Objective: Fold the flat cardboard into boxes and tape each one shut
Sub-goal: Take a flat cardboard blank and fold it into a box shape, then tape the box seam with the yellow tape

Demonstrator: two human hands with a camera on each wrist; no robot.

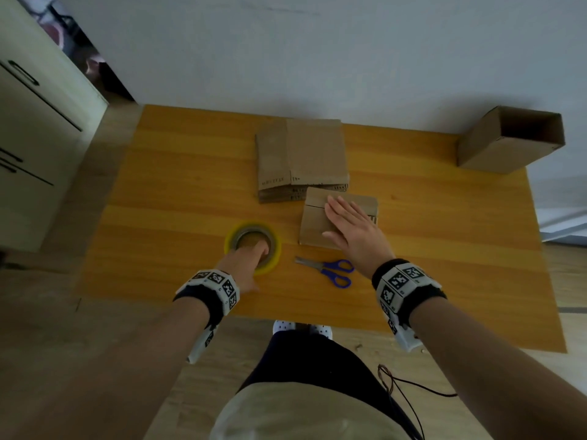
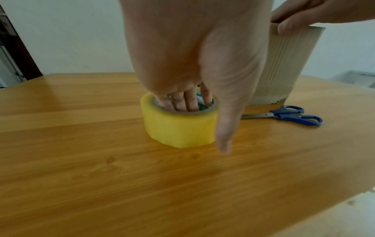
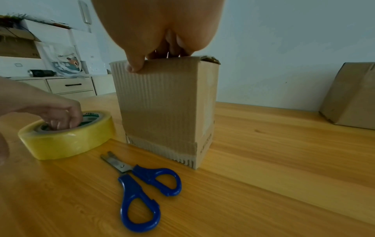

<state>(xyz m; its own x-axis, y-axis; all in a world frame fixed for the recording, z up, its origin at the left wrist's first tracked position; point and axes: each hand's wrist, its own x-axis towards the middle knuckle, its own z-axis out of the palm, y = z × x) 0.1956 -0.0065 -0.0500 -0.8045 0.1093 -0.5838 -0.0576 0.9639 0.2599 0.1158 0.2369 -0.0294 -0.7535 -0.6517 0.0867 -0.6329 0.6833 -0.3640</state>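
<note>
At frame centre you have a stack of flat cardboard (image 1: 301,157); just below it an upright folded box (image 1: 317,223); lower left, the yellowish tape roll (image 1: 252,246) lies flat.

My left hand (image 1: 244,262): fingers (image 1: 261,249) inside tape roll (image 1: 252,247). My right hand (image 1: 352,230): flat atop box (image 1: 313,223). Scissors (image 1: 328,270) on counter (image 1: 165,192) between both hands. Flat cardboard stack (image 1: 301,157) beyond right fingers.

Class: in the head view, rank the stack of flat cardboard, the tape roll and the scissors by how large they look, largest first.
1. Stack of flat cardboard, clearly the largest.
2. Tape roll and scissors look alike in extent, so I won't rank them; the left hand covers part of the roll.
</note>
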